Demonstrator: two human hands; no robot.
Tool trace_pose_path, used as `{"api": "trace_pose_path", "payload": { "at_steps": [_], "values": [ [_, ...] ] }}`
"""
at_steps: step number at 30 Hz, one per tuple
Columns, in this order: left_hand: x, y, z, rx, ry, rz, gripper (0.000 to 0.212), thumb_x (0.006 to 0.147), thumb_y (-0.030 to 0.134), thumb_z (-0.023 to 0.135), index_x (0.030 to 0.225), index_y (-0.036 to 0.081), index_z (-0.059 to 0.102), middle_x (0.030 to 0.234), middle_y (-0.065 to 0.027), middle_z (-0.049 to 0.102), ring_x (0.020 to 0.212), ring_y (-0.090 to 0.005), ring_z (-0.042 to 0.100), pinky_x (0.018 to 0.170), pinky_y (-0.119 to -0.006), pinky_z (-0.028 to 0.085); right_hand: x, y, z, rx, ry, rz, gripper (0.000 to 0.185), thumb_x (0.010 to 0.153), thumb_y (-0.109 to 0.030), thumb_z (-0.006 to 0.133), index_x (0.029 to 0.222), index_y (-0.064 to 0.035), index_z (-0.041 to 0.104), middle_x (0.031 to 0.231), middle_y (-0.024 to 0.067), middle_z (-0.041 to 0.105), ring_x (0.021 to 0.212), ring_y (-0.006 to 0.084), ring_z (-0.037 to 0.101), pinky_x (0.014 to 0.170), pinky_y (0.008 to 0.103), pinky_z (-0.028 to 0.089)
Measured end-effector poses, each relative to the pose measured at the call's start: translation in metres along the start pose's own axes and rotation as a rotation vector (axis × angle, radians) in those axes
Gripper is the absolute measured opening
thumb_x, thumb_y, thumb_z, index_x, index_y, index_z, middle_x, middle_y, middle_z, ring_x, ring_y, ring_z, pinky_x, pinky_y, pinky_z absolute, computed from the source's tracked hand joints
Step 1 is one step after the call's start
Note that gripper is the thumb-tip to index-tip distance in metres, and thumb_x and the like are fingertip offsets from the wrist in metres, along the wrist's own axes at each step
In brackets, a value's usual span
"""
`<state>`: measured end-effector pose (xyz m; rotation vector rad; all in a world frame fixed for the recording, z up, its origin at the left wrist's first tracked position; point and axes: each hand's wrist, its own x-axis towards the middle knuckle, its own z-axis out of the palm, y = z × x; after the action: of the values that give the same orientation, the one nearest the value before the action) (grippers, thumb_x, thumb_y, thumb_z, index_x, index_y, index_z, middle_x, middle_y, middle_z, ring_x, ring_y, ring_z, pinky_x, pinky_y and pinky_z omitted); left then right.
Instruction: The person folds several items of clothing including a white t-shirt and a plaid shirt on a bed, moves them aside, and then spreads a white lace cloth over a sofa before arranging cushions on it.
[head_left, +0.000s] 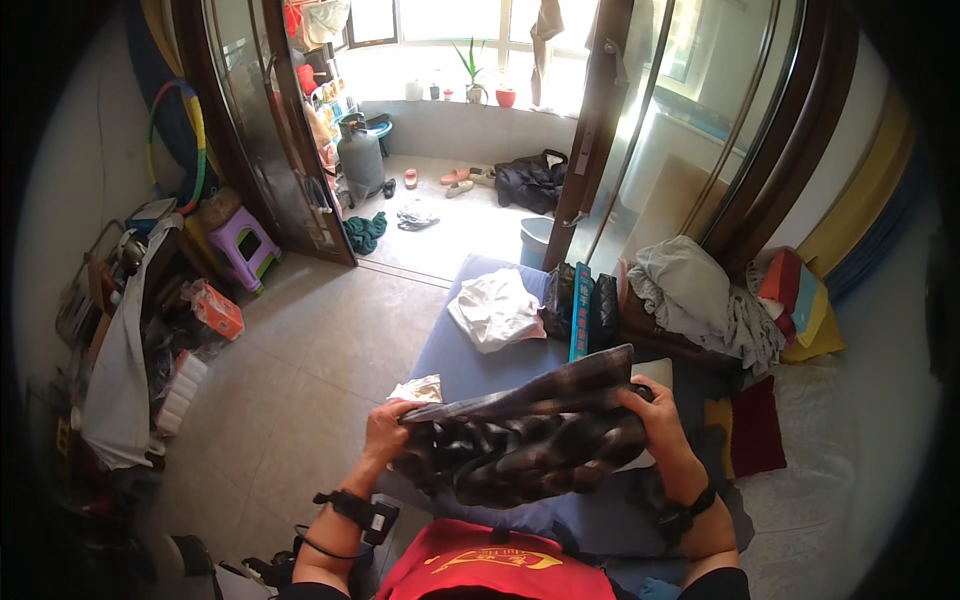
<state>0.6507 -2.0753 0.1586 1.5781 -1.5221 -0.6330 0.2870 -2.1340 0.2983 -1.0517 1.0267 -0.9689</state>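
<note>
A dark plaid cloth garment (525, 450) is stretched between my two hands, above a blue-covered seat or bed (442, 352). My left hand (388, 431) grips its left end, and my right hand (651, 412) grips its right end. The upper edge slants up to the right, and the lower part hangs in loose, blurred folds. Beyond it, a crumpled white cloth (499, 309) lies on the blue cover. A small pale packet or cloth (417, 389) sits near my left hand. Part of a whitish item (654, 371) shows behind my right hand.
At right are a long blue box (580, 311) bearing writing, heaped grey bedding (690, 292) and a dark red cushion (757, 426). A purple stool (244, 244) stands at left, by tissue packs (216, 309). Past the glass doors (274, 135) are a gas cylinder (361, 157) and scattered shoes (456, 180).
</note>
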Motion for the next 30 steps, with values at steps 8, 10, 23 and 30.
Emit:
{"api": "trace_pose_path", "payload": {
  "at_steps": [8,10,23,30],
  "values": [
    [0.014,0.039,-0.072,-0.501,-0.384,-0.254,0.023,0.079,-0.001,0.050,0.100,-0.004,0.059,0.085,-0.0044,0.062,0.078,-0.0089,0.055,0.075,-0.024,0.046,0.020,0.017,-0.018,0.065,0.093,-0.065,0.013,0.081,-0.016,0.060,0.082,-0.0028,0.058,0.071,0.0001,0.057,0.059,0.0068,0.052,0.054,0.0200,0.043],
    [0.007,0.063,-0.089,-0.681,-0.272,-0.187,0.017,0.081,0.003,0.052,0.094,-0.003,0.061,0.085,-0.0084,0.062,0.075,-0.0113,0.056,0.069,-0.025,0.047,0.015,0.005,-0.019,0.055,0.012,-0.090,0.012,0.080,-0.015,0.061,0.082,-0.0029,0.058,0.073,-0.0001,0.056,0.062,0.0066,0.052,0.055,0.0198,0.042],
    [-0.068,0.222,-0.243,-0.397,-0.551,1.131,0.022,0.074,-0.001,0.064,0.096,-0.002,0.060,0.085,-0.0110,0.056,0.076,-0.0199,0.059,0.070,-0.023,0.051,-0.083,-0.111,-0.041,0.182,-0.965,-0.979,0.044,0.054,-0.025,0.080,0.081,0.0043,0.060,0.063,0.0175,0.054,0.041,0.0202,0.047,0.037,0.0280,0.040],
    [-0.034,0.194,-0.156,0.167,-0.028,0.597,0.028,0.070,0.007,0.051,0.095,0.004,0.062,0.065,-0.0086,0.057,0.055,-0.0233,0.056,0.052,-0.030,0.044,-0.037,-0.059,-0.027,-0.121,-0.537,-0.732,0.019,0.069,-0.016,0.063,0.079,0.0003,0.060,0.067,0.0102,0.055,0.055,0.0208,0.051,0.050,0.0287,0.042]
  ]
}}
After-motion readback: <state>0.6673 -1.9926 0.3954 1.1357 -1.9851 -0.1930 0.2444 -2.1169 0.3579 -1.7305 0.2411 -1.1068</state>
